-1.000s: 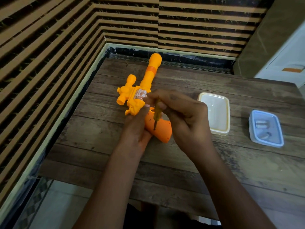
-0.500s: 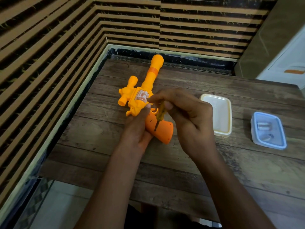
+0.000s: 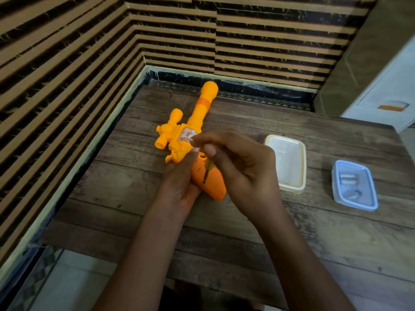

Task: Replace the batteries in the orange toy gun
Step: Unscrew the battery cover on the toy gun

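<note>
On a wooden counter (image 3: 134, 176) by slatted walls (image 3: 67, 63), the gun (image 3: 202, 113) lies centre frame, its handle (image 3: 213, 185) held by the left grip (image 3: 179, 176). The right grip (image 3: 242, 167) pinches a screwdriver (image 3: 207, 173), tip apparently on the handle's screw; best hold it square, pressing firmly while turning.

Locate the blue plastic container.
In the head view, the blue rectangular plastic container sits far right on the wooden table, beside the cream plastic container.
</note>
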Demonstrator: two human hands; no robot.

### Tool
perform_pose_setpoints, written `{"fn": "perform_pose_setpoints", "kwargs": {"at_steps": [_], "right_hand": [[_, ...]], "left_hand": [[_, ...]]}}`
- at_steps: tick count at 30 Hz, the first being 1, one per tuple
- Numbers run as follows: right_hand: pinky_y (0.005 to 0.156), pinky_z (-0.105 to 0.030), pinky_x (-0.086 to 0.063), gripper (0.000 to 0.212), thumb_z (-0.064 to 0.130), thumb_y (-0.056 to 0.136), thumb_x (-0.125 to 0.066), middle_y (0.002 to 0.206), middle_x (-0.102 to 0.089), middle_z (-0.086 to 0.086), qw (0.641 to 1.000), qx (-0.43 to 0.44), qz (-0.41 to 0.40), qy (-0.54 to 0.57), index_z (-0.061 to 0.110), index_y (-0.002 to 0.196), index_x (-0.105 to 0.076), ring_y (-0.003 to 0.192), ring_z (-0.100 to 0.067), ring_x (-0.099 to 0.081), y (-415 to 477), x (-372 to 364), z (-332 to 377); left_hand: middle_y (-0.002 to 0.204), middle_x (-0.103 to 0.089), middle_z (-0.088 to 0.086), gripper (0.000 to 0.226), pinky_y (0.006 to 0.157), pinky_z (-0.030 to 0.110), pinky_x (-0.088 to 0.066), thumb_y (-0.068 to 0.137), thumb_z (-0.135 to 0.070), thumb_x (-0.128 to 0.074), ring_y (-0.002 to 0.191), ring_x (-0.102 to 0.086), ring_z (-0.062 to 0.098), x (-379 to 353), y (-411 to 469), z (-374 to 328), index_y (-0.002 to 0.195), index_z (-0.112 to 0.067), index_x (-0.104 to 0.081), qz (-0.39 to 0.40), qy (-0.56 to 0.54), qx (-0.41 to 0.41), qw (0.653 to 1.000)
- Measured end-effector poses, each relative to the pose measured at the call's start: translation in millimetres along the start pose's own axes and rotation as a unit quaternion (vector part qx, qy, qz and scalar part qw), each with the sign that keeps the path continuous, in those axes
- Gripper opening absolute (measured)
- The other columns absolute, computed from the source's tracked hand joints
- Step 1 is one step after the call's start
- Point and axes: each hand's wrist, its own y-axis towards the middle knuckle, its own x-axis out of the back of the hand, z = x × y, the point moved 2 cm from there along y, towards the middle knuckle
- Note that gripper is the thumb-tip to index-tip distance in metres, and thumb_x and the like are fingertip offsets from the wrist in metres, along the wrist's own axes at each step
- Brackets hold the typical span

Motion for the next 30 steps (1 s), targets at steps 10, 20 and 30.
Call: {"fn": "perform_pose_setpoints", "kwargs": {"at_steps": [10, 20, 30], "right_hand": [[0.093, -0.047, -0.058, 0.029, -0.01, 0.094, -0.062, 0.113, -0.077, -0.009, 0.999, -0.001, -0.022, 0.024, 0.002, 0.117, -0.074, 0.112, -0.018, -0.072, 0, 0, -4], [0.072, -0.04, -0.055, 0.03, -0.002, 0.09, -0.075, 0.101, -0.061, -0.007, 0.996, 0.001, -0.087, -0.015, 0.007, 0.118, -0.076, 0.092, -0.016, -0.065, 0, 4, -6], [0.075, -0.029, -0.054, 0.019, 0.0, 0.092, -0.074, 0.103, -0.068, -0.012, 0.996, 0.008, -0.085, -0.01, -0.001, 0.111, -0.075, 0.092, -0.017, -0.067, 0, 2, -5]], "left_hand": [[0.134, -0.071, 0.014, 0.048, 0.101, 0.062, -0.055, 0.098, -0.014, -0.067, 0.126, -0.068, 0.034, 7, 6, 6, 0.145, -0.018, -0.058, -0.025, -0.004, -0.021, 0.999], [0.135, -0.071, 0.014, 0.044, 0.101, 0.062, -0.055, 0.102, -0.014, -0.064, 0.126, -0.068, 0.034, 6, 11, 5, 0.145, -0.018, -0.058, -0.012, -0.007, -0.027, 1.0], [0.138, -0.069, 0.015, 0.044, 0.103, 0.065, -0.053, 0.102, -0.014, -0.064, 0.128, -0.066, 0.034, -1, 6, 6, 0.146, -0.016, -0.057, -0.003, 0.008, -0.062, 0.998]]}}
